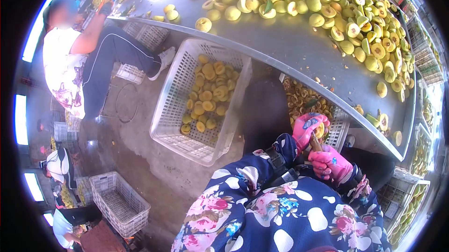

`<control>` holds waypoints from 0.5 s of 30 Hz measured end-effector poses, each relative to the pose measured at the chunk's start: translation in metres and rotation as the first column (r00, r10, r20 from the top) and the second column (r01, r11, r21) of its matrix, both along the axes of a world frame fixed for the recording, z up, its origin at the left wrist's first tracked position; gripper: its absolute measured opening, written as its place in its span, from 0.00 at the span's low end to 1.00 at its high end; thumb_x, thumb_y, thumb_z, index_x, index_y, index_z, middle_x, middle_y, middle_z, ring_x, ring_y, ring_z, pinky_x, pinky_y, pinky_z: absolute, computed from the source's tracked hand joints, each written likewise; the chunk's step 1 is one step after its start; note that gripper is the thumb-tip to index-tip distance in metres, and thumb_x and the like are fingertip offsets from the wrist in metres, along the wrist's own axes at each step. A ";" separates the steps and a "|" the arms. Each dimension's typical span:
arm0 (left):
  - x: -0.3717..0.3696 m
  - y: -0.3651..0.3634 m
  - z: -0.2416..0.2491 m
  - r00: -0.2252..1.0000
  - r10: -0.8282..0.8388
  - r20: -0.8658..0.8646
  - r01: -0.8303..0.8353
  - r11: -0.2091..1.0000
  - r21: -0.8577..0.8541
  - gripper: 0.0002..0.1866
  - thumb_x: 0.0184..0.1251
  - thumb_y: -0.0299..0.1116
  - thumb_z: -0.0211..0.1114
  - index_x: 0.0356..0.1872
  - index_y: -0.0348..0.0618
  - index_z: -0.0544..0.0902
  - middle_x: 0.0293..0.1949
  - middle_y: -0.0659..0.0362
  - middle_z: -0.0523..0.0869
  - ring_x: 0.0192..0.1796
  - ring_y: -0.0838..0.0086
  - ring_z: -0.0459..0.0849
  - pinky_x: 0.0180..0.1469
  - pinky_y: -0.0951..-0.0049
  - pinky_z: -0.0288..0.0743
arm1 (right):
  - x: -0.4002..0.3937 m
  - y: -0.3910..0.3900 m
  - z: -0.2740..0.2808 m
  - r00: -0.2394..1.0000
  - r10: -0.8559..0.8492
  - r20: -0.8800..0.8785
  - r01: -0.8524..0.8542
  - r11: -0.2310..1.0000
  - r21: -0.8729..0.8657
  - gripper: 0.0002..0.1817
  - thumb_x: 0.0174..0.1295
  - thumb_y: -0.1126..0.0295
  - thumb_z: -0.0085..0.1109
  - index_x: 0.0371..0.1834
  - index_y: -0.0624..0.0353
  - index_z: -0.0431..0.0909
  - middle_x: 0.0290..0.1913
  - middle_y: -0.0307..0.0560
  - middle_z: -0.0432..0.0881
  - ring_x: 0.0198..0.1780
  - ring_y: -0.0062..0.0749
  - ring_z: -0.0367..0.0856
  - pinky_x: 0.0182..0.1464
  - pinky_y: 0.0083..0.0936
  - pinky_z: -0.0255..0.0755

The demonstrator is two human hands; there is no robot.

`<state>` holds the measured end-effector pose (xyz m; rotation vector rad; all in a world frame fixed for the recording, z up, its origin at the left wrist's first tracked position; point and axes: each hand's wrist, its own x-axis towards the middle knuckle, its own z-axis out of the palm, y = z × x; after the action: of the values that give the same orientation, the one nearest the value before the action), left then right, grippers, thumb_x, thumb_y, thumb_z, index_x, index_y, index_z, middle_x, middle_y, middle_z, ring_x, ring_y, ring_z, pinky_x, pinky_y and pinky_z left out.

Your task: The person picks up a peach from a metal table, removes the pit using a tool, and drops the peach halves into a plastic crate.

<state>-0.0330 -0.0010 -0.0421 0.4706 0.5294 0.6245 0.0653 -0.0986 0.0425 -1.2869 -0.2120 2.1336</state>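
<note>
A grey floor (135,147), marked by dark patches, is overhung by the near edge of a metal table (266,39); crates (426,65) are stacked beyond its right edge, bright panels (21,120) ranged well past its left end.

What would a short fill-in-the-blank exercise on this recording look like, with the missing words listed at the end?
1. The left hand holds a piece of ____.
2. The brown handle is gripped by the ____.
3. The gloves on both hands are mainly ____ in colour.
4. The person at upper left wears a mainly ____ top.

Missing words: fruit; right hand; pink; white.
</note>
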 end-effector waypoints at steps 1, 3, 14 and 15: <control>-0.001 0.002 0.003 1.000 -0.013 0.008 0.014 1.000 -0.013 0.07 0.65 0.27 0.60 0.39 0.34 0.80 0.36 0.52 0.84 0.39 0.69 0.84 0.42 0.72 0.79 | 0.002 0.000 0.003 1.000 0.001 0.028 -0.001 1.000 0.002 0.06 0.64 0.68 0.51 0.33 0.59 0.71 0.12 0.33 0.63 0.09 0.17 0.58 0.12 0.17 0.56; -0.001 0.006 0.000 0.995 0.094 0.035 -0.099 0.972 0.214 0.09 0.66 0.29 0.59 0.40 0.34 0.80 0.38 0.52 0.84 0.41 0.69 0.84 0.43 0.70 0.79 | 0.008 0.001 0.003 0.999 -0.009 0.040 0.007 0.999 0.051 0.07 0.63 0.68 0.51 0.32 0.59 0.72 0.12 0.33 0.64 0.08 0.18 0.59 0.12 0.17 0.56; -0.036 0.042 0.043 0.991 0.063 0.122 -0.038 0.979 -0.200 0.25 0.71 0.49 0.47 0.55 0.38 0.74 0.53 0.50 0.79 0.53 0.60 0.78 0.52 0.58 0.75 | 0.046 -0.025 -0.027 0.944 -0.106 0.313 0.137 0.987 -0.080 0.12 0.59 0.62 0.58 0.40 0.57 0.73 0.19 0.32 0.67 0.16 0.17 0.65 0.15 0.17 0.59; -0.038 0.044 0.038 0.996 0.050 0.072 -0.044 0.996 -0.077 0.25 0.70 0.48 0.48 0.57 0.38 0.73 0.54 0.50 0.78 0.53 0.60 0.78 0.53 0.57 0.74 | 0.041 -0.025 -0.024 0.929 -0.119 0.351 0.162 0.982 -0.095 0.12 0.59 0.62 0.58 0.38 0.58 0.73 0.19 0.33 0.68 0.16 0.17 0.66 0.16 0.17 0.60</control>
<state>-0.0711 0.0429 -0.0039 0.3639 0.4933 0.6625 0.1064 -0.1238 0.0185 -1.6929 -0.1287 1.8133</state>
